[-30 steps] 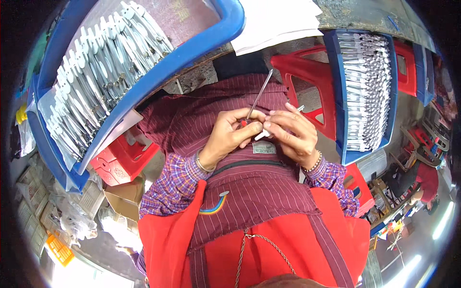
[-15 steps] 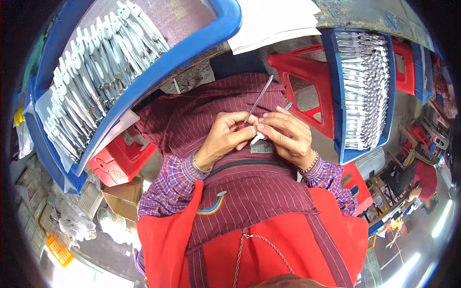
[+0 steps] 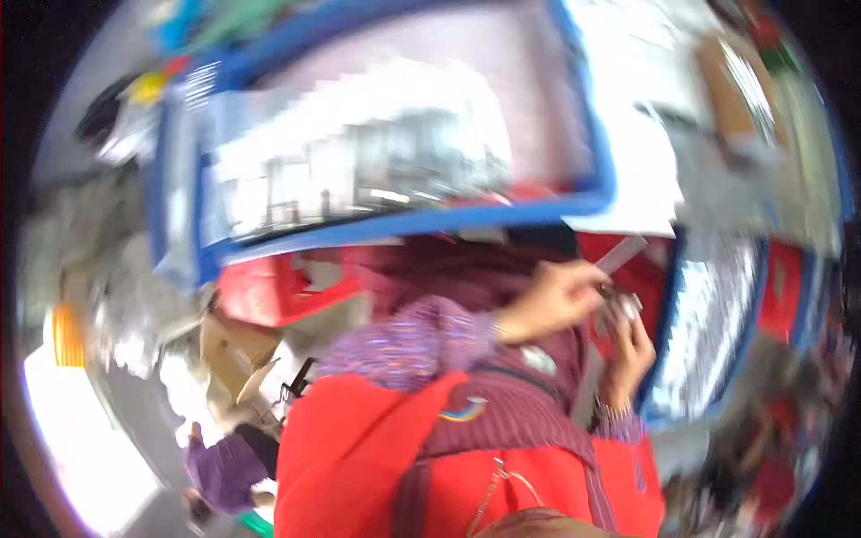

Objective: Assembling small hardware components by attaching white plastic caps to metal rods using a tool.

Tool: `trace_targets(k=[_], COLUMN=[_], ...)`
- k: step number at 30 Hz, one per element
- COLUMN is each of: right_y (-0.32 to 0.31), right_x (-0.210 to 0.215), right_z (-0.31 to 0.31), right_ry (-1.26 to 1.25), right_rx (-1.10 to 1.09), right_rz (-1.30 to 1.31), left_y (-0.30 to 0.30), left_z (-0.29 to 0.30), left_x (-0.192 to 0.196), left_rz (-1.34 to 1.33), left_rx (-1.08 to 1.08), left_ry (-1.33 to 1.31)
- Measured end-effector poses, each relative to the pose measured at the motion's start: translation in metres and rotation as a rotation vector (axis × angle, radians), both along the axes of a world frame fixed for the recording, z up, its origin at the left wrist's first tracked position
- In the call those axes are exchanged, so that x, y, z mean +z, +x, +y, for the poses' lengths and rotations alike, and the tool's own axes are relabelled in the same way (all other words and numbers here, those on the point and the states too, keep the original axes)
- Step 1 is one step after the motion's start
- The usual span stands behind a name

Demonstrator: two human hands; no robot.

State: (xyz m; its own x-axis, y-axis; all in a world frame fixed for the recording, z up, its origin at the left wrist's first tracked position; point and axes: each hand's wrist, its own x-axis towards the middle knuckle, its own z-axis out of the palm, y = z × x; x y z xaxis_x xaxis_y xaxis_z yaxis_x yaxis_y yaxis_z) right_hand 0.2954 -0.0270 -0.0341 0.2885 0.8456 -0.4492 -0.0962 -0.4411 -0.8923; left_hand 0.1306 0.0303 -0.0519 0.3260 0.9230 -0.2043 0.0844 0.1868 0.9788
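The picture is smeared by motion. My left hand (image 3: 558,299) is closed, its fingers pinching a thin, pale metal piece (image 3: 625,254) that sticks out toward the upper right. Close beside it, my right hand (image 3: 628,354) is closed too, with fingertips around a small silvery bit (image 3: 628,308) whose kind is too blurred to tell. Both hands are above the striped maroon apron over my lap. In front of me, a large blue tray (image 3: 421,220) bears a heap of silvery metal pieces (image 3: 386,148), blurred together.
To the right, a narrower blue tray (image 3: 655,394) holds rows of silvery pieces. White paper (image 3: 628,99) lies beside the large tray. Red stools (image 3: 269,291) stand below, and an open cardboard box (image 3: 229,345) is at left. Another person's purple sleeve (image 3: 224,475) shows at lower left.
My view has swung, so the large tray now lies ahead. Both hands appear farther right and slightly apart. The dark thin rod earlier in my left hand cannot be made out.
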Motion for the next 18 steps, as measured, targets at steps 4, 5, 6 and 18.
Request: trace_targets(k=[4, 5, 6, 18], right_y=[0.008, 0.002, -0.003, -0.062], right_x=[-0.017, -0.01, -0.015, -0.015], right_z=[-0.01, -0.01, -0.012, 0.008], right_ry=[0.029, 0.034, 0.034, 0.04], right_rx=[-0.028, 0.014, 0.071, 0.513], right_rz=[0.01, 0.034, 0.069, 0.114], left_y=[0.012, 0.002, -0.011, -0.212], left_z=[0.006, 0.004, -0.003, 0.006], left_x=[-0.001, 0.016, 0.024, 0.173], left_rz=[0.056, 0.05, 0.074, 0.36], left_rx=[-0.013, -0.102, -0.138, 0.327], left_ry=[0.451, 0.352, 0.333, 0.457])
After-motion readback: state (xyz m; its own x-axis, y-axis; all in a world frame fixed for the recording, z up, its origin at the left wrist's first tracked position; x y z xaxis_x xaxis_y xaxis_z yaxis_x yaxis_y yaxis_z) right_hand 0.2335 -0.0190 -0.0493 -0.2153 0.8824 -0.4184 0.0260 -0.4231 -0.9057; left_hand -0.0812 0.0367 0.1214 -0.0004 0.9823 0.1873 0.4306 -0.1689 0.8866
